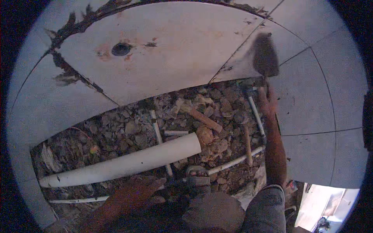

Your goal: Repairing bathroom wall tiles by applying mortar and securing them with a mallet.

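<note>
R hand point(268, 103), right side, has fingers wrapped round the mostly hidden handle of a trowel point(266, 56), its dark, blurred blade pointing to the far side over the pale floor tiles point(311, 93). L hand point(145, 188), near side & left of ctr, has fingers loosely stretched just on the near side of a thick white pipe point(124, 161); too dim, can't tell if they grip anything. Btwn hands, a wood-handled tool point(206, 119) lies on rubble point(132, 128) w/ a thin white pipe point(237, 161) nearer.
</note>
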The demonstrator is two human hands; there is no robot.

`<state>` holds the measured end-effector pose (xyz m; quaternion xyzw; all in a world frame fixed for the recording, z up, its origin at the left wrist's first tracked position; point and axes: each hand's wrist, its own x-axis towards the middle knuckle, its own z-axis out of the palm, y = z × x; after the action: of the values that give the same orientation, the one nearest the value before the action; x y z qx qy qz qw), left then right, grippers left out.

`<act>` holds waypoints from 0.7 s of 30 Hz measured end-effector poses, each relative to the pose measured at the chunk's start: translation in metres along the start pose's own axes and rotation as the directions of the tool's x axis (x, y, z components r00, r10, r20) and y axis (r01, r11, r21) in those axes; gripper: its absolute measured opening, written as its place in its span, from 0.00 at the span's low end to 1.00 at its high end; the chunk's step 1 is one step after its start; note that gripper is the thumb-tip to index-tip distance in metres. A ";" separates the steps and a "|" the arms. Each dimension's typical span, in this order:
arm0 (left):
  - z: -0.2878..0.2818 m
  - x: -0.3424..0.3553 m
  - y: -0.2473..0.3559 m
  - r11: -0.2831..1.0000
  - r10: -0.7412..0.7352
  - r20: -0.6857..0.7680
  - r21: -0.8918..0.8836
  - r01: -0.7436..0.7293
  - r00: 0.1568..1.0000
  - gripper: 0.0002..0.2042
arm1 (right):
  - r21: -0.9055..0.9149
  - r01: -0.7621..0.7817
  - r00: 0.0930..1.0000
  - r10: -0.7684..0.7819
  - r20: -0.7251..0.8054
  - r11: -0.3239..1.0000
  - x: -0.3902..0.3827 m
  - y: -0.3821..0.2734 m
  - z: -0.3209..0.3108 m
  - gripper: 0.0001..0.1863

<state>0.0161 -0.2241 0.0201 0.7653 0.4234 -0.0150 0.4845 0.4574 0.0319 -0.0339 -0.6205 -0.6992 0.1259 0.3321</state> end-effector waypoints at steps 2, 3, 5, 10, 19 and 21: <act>-0.008 0.001 0.007 0.997 -0.074 0.103 0.044 0.070 0.992 0.30 | 0.219 -0.111 0.978 0.145 -0.148 0.969 0.008 0.014 0.019 0.19; -0.008 0.003 0.009 0.996 -0.071 0.109 0.054 0.065 0.992 0.30 | 0.081 0.069 0.967 -0.047 -0.252 0.994 0.015 0.014 0.030 0.17; -0.007 0.004 0.009 0.998 -0.022 0.044 0.066 0.019 0.999 0.29 | 0.010 0.245 0.897 -0.223 -0.381 0.969 0.023 0.003 0.064 0.15; -0.004 0.008 0.007 0.989 -0.088 0.099 0.127 0.076 0.991 0.28 | 0.380 0.083 0.972 0.010 -0.235 0.921 0.005 -0.107 0.078 0.18; 0.008 0.009 0.001 0.994 -0.047 0.071 0.103 0.040 0.996 0.27 | 0.270 -0.035 0.993 0.064 -0.097 0.962 -0.020 -0.155 0.070 0.17; 0.006 0.007 -0.002 0.995 -0.063 0.096 0.083 0.055 0.993 0.27 | 0.217 -0.050 0.999 0.044 0.029 0.975 -0.023 -0.162 0.076 0.17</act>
<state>0.0219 -0.2240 0.0126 0.7695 0.4205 -0.0840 0.4733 0.2831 -0.0042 -0.0021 -0.5952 -0.6701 0.2169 0.3868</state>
